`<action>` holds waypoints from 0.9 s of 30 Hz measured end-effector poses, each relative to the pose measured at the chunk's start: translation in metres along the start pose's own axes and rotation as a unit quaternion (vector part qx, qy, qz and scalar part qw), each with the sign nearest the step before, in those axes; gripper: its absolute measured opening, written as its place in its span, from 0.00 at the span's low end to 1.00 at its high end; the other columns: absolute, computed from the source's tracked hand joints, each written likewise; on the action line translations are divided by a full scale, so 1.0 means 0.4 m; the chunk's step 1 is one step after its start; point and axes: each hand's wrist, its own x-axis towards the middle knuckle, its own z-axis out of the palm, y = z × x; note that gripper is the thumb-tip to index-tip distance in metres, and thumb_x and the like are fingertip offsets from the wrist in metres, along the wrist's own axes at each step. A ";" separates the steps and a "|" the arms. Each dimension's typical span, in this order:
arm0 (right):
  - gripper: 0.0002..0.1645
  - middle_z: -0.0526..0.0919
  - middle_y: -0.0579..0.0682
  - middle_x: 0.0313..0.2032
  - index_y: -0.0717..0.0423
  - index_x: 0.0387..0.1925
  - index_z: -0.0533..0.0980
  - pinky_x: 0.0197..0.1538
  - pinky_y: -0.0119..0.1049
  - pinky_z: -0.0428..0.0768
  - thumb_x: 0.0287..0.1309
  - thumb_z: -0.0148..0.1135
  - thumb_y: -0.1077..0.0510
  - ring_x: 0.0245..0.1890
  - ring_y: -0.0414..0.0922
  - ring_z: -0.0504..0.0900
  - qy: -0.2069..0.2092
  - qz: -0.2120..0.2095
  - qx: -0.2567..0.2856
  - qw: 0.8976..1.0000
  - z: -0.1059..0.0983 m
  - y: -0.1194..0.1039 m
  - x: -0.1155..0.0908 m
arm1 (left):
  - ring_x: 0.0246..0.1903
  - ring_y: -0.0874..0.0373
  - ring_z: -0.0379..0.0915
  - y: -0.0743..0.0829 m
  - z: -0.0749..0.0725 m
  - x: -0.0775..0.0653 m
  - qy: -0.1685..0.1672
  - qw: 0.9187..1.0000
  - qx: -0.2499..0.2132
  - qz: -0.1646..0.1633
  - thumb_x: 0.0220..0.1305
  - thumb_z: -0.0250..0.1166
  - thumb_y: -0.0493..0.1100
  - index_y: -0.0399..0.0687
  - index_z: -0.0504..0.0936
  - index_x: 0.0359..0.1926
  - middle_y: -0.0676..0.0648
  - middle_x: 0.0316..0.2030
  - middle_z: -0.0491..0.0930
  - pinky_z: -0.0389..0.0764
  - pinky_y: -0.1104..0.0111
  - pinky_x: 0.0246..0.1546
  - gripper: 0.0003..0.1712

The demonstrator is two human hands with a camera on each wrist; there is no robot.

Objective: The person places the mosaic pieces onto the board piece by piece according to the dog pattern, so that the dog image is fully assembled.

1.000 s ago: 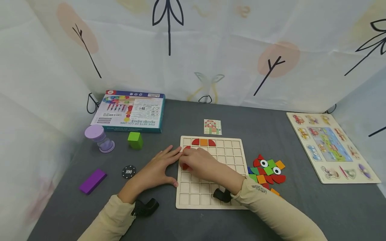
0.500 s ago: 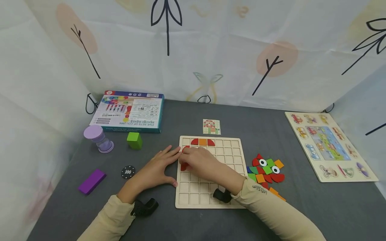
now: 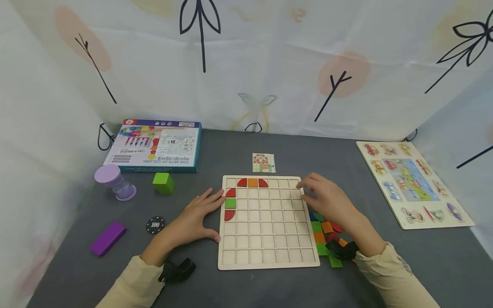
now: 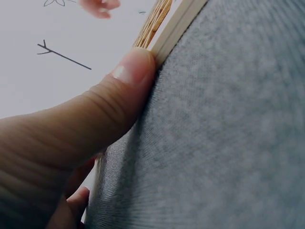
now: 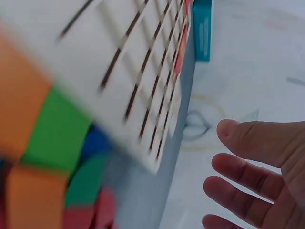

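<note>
A wooden grid board (image 3: 265,231) lies flat on the grey table. My left hand (image 3: 196,218) rests along its left edge with fingers extended; the left wrist view shows the thumb (image 4: 135,67) against the board's side. Over the board's upper right corner hovers my right hand (image 3: 327,199), holding nothing, its fingers loosely bent and apart in the right wrist view. In the left column sit a green square tile (image 3: 230,203) and two red quarter-round tiles, above and below it. An orange square tile (image 3: 252,182) lies between two red quarter-rounds in the top row.
Loose colored tiles (image 3: 327,228) lie right of the board, partly under my right arm. A pattern card (image 3: 263,163) is behind it. Leftward are a box (image 3: 154,147), hourglass (image 3: 115,184), green cube (image 3: 163,184), purple block (image 3: 108,239) and black chip (image 3: 155,224). A picture puzzle (image 3: 416,184) lies far right.
My right hand has left the board's left column and moved right to the far corner, uncovering the green tile between the red ones. My left hand stays at the board's edge.
</note>
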 end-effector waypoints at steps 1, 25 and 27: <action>0.15 0.76 0.47 0.38 0.54 0.38 0.77 0.28 0.33 0.72 0.44 0.67 0.64 0.29 0.43 0.73 0.003 0.008 -0.001 1.000 -0.004 0.017 -0.016 | 0.67 0.48 0.34 -0.001 0.001 -0.002 0.001 1.000 0.001 0.000 0.31 0.73 0.59 0.50 0.56 0.66 0.51 0.68 0.48 0.42 0.46 0.62 0.59; 0.17 0.78 0.52 0.36 0.55 0.34 0.79 0.30 0.44 0.75 0.42 0.68 0.49 0.31 0.47 0.76 -0.121 0.185 -0.073 0.972 -0.018 0.137 -0.106 | 0.67 0.47 0.35 0.002 -0.002 -0.001 0.006 1.000 0.009 0.006 0.31 0.72 0.59 0.50 0.56 0.66 0.51 0.68 0.48 0.43 0.46 0.62 0.59; 0.18 0.77 0.52 0.35 0.55 0.33 0.79 0.28 0.43 0.75 0.42 0.68 0.49 0.29 0.46 0.76 -0.122 0.187 -0.079 0.971 -0.017 0.133 -0.103 | 0.67 0.47 0.35 0.002 -0.002 -0.001 0.005 1.000 0.006 0.006 0.31 0.72 0.59 0.50 0.56 0.66 0.51 0.68 0.48 0.43 0.46 0.62 0.59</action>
